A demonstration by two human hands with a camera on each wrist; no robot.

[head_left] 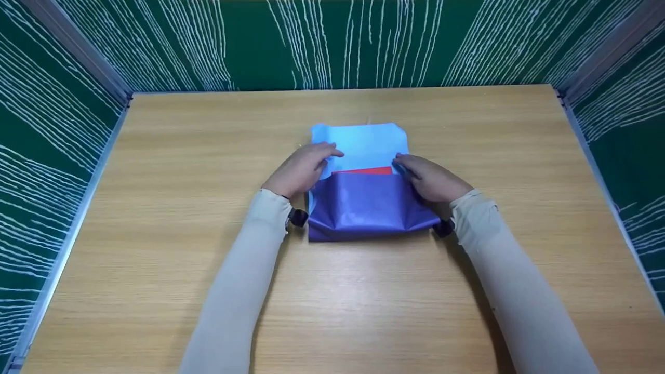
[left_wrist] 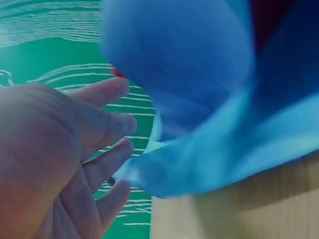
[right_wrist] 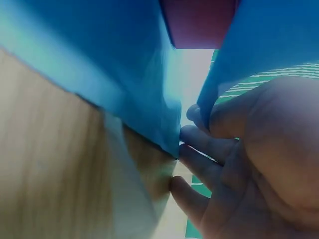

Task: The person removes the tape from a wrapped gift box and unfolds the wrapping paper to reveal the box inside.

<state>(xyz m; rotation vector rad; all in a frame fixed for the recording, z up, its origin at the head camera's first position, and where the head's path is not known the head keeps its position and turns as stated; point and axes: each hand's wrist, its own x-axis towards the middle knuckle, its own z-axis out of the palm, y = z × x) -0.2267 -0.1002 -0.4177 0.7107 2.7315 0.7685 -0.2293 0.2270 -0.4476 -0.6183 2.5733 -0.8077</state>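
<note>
A sheet of wrapping paper (head_left: 363, 205), purple-blue outside and light blue inside, lies partly folded around a red box (head_left: 373, 170). Its front part is folded up over the box, while the light blue back part lies spread beyond it. Only a thin strip of red shows in the head view. At the paper's left edge is my left hand (head_left: 301, 169), its fingers extended and spread; in the left wrist view the fingertips are right beside the blue paper (left_wrist: 174, 164). My right hand (head_left: 434, 179) pinches the edge of the folded-up paper (right_wrist: 234, 55) between thumb and finger.
The wooden table (head_left: 156, 218) extends around the paper on all sides. Green panels with white streaks (head_left: 332, 47) stand behind the far edge and along both sides. Dark wrist cameras (head_left: 297, 217) sit under both wrists, close to the paper's front corners.
</note>
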